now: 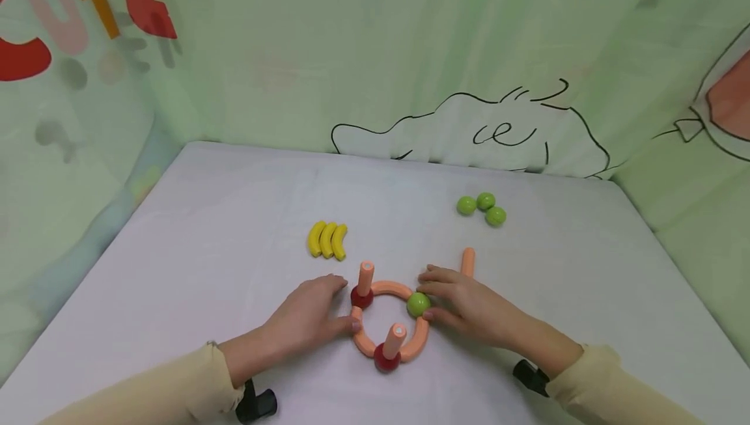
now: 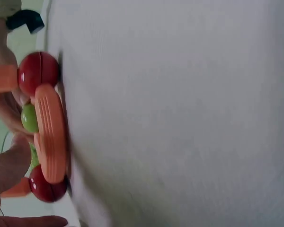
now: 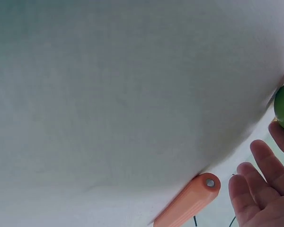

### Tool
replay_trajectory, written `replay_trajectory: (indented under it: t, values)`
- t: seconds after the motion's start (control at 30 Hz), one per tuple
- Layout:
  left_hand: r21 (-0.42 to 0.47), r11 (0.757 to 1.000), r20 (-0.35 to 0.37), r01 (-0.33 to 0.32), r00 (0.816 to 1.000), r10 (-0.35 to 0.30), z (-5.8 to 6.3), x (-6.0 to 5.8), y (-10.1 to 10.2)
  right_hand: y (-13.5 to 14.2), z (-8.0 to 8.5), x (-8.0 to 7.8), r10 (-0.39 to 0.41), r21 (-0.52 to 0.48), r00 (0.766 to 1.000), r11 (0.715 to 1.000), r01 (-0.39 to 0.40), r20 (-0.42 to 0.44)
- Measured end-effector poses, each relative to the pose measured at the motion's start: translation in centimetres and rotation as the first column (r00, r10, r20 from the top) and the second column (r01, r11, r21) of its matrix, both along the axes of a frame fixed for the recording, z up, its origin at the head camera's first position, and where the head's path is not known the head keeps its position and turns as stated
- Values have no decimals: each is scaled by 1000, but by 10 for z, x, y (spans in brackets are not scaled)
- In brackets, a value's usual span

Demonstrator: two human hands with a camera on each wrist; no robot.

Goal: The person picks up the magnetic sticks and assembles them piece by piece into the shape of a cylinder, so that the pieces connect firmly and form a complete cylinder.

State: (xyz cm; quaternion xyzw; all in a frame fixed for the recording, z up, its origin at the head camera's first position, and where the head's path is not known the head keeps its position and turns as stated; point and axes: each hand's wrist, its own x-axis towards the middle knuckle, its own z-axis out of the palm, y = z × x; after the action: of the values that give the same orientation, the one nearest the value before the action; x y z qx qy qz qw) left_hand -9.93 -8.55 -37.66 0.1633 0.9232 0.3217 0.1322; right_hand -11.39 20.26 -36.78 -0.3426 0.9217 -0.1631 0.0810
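Note:
A toy ring lies on the table, joined from curved peach rods (image 1: 415, 342), two red balls (image 1: 387, 358) and a green ball (image 1: 418, 304). From each red ball rises a straight peach rod (image 1: 366, 275). On the ring's left is my left hand (image 1: 307, 314), thumb at a curved rod (image 2: 52, 137) and fingers stretched out past the farther red ball (image 2: 48, 183). My right hand (image 1: 469, 304) pinches the green ball from the right between thumb and a finger. Its other fingers (image 3: 260, 189) extend loosely in the right wrist view.
Another straight peach rod (image 1: 468, 262) lies beyond my right hand. Several small yellow banana-shaped pieces (image 1: 327, 240) sit side by side behind the ring. Three more green balls (image 1: 486, 202) cluster at the back right. Green printed cloth (image 1: 263, 54) walls the white table (image 1: 246, 204).

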Motion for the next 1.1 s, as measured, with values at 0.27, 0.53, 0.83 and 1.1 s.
replay_trajectory:
  t: [0.27, 0.53, 0.83, 1.1]
  values:
    - [-44, 997, -17, 62, 998, -62, 1, 6, 6, 1, -1, 5, -3, -10, 999, 1000, 3, -39]
    - [-41, 998, -49, 51, 997, -53, -3, 1, 5, 2, 1, 17, -12, 22, 998, 1000, 13, -69]
    - [-29, 996, -4, 81, 997, -81, -3, 2, 6, 4, 0, 25, 31, 36, 988, 999, -25, -151]
    - [-24, 995, 5, 93, 996, -93, 0, -1, 8, 3, 4, 25, 42, 50, 990, 998, -36, -137]
